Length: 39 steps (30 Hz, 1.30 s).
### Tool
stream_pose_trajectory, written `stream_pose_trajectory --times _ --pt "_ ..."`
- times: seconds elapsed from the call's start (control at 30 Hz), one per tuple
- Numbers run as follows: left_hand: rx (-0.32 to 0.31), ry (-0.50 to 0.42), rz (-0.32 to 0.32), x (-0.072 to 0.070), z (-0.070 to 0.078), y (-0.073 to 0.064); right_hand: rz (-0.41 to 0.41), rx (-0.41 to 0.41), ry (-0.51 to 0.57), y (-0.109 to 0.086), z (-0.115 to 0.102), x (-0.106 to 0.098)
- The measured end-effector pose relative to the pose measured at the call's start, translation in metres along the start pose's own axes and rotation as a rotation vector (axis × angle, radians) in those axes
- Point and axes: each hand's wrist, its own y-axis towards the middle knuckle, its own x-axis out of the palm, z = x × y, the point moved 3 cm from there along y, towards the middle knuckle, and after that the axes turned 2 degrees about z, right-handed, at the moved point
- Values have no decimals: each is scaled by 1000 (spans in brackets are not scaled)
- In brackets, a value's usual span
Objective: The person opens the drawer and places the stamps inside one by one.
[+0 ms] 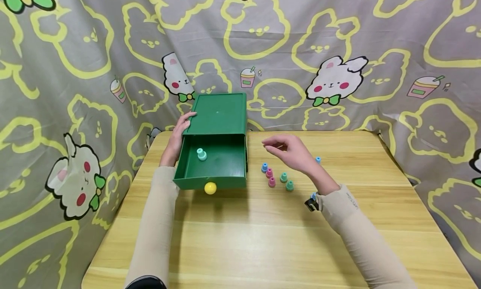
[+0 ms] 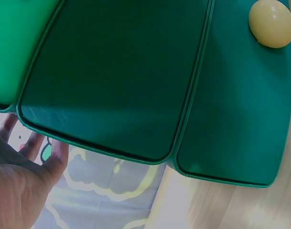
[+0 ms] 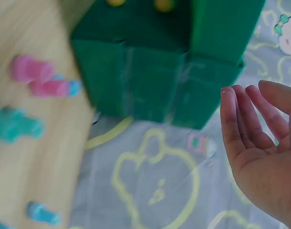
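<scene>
A green drawer box [image 1: 219, 113] stands at the back left, its top drawer [image 1: 229, 159] pulled out by a yellow knob [image 1: 210, 188]. Inside that drawer lies a single pale teal peg [image 1: 201, 154]. My left hand [image 1: 177, 134] rests along the box's left side, fingers at its top edge. In the air right of the box hovers my right hand [image 1: 291, 153], fingers loosely bent and holding nothing. Below it on the table are pink pegs [image 1: 272, 181], green pegs [image 1: 289, 186] and a blue peg [image 1: 264, 168].
Another blue peg [image 1: 318, 160] stands behind my right forearm. One more blue peg [image 1: 313, 195] is partly hidden by the dark wrist camera [image 1: 311, 204]. The wooden table [image 1: 240, 243] ends at a patterned curtain [image 1: 338, 38] behind and at the sides.
</scene>
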Motion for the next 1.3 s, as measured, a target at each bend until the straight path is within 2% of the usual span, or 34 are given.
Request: stream_pose_trajectory --times 0.27,0.63,0.93,1.3 --pt "1 18 5 0 0 1 -21 124 -10 -30 51 -4" --pt "-15 15 -2 -1 -1 -2 -68 193 -13 -65 105 -1" --pt "-19 15 -7 1 2 -2 -130 189 8 -76 132 6" --pt "-25 27 -1 1 1 -1 -186 220 0 -77 146 12"
